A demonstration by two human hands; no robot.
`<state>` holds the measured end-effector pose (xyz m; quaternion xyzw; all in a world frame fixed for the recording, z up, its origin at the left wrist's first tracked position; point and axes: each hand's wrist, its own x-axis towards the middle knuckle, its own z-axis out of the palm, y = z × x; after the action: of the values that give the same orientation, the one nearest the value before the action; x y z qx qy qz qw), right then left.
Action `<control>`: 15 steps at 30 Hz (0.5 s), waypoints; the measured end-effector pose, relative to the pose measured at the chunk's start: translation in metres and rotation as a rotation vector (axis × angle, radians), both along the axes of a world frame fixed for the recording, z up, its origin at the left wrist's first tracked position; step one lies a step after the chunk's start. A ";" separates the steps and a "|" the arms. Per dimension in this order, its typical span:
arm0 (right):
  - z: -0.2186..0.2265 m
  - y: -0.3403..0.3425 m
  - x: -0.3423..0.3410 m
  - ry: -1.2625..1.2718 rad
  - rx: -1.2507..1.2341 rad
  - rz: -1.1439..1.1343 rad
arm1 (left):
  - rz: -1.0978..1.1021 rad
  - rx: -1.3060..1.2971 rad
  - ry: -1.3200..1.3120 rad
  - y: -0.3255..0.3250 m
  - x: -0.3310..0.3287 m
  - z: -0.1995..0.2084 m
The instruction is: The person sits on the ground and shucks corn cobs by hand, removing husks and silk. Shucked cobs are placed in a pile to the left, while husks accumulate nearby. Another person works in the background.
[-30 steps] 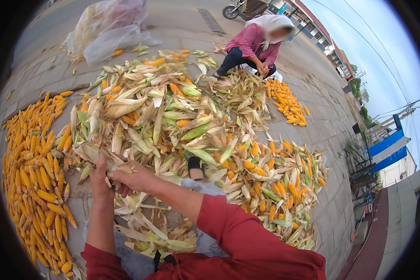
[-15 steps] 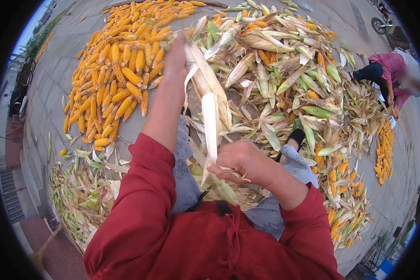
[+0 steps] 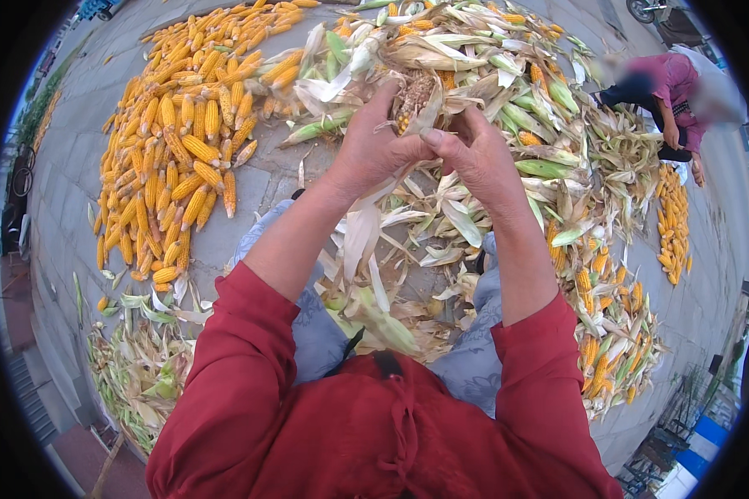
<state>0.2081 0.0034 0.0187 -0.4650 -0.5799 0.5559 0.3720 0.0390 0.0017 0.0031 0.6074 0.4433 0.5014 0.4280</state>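
Both hands meet in front of me on a partly husked corn cob (image 3: 414,100). Its tip looks brownish, a few yellow kernels show, and dry husk leaves stand around it. My left hand (image 3: 379,150) is wrapped around its left side. My right hand (image 3: 478,158) pinches the husk on the other side, its thumb close to the left one. Beneath the hands hangs a pale strip of husk (image 3: 361,237). A large pile of corn in husks (image 3: 508,125) lies just beyond and to the right.
Bare yellow cobs (image 3: 175,158) are heaped at the left. Stripped husks (image 3: 141,366) lie at the lower left, with more husks (image 3: 383,324) between my legs. Husks and cobs (image 3: 607,333) spread at the right. Another person (image 3: 674,91) bends at the far right beside a small cob pile (image 3: 672,220).
The right hand has moved up and away from me to meet the left hand at the cob. The long pale husk it was pulling down is out of its grip, and the cob's tip now shows.
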 end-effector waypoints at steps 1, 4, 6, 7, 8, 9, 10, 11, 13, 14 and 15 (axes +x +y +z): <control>-0.001 -0.001 -0.001 0.057 -0.003 0.028 | -0.026 -0.044 -0.036 -0.004 0.003 0.003; -0.001 -0.004 -0.003 -0.012 0.119 0.029 | -0.042 -0.087 0.055 -0.002 0.001 0.001; -0.005 -0.006 -0.002 -0.082 0.149 0.044 | -0.033 -0.068 0.159 -0.001 -0.002 -0.002; -0.004 -0.006 0.000 -0.119 0.176 0.060 | -0.026 -0.045 0.200 -0.001 -0.002 -0.002; -0.001 -0.006 0.002 -0.155 0.202 0.076 | -0.018 -0.022 0.241 -0.001 -0.003 -0.002; 0.000 -0.007 0.003 -0.191 0.228 0.093 | -0.022 -0.026 0.242 -0.002 -0.003 -0.001; -0.001 -0.007 0.003 -0.153 0.239 0.088 | -0.025 -0.030 0.244 -0.003 -0.003 0.000; -0.001 -0.007 0.003 -0.115 0.251 0.083 | -0.029 -0.034 0.245 -0.004 -0.002 0.001; -0.003 -0.007 0.003 -0.070 0.245 0.060 | -0.030 -0.030 0.252 -0.005 -0.001 0.002; -0.006 -0.007 0.002 -0.061 0.226 0.042 | -0.029 -0.029 0.256 -0.006 -0.001 0.001; -0.008 -0.008 0.001 -0.052 0.207 0.025 | -0.027 -0.035 0.269 -0.006 -0.001 -0.001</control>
<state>0.2096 -0.0043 0.0104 -0.4314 -0.6493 0.4854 0.3958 0.0379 -0.0038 0.0024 0.6675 0.4970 0.4018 0.3822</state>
